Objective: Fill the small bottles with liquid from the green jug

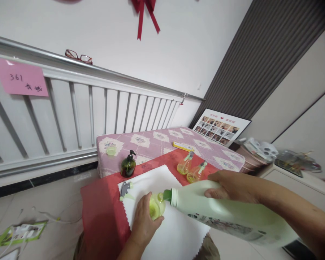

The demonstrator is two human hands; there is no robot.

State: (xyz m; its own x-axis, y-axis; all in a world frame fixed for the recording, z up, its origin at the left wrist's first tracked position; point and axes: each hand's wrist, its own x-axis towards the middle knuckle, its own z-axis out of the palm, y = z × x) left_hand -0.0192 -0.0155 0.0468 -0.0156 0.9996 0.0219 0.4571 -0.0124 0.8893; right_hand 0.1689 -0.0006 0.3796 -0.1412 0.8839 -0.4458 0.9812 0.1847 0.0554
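Observation:
My right hand (230, 186) grips a large pale green detergent jug (222, 213), tilted on its side with its open green spout toward the left. The spout meets the mouth of a small yellow-green bottle (155, 206). My left hand (143, 222) is closed around that small bottle, holding it on a white cloth (173, 231). A grey spray-pump head (125, 189) lies loose on the cloth's far left corner. Two small spray bottles (191, 168) with yellow liquid stand behind the jug.
A dark green pump bottle (128, 165) stands on the red cloth (100, 209). Farther back on the pink patterned table (151, 139) are a small green cup (111, 150) and a yellow flat item (182, 146). A white radiator (70, 115) lines the wall. A photo board (220, 127) leans at right.

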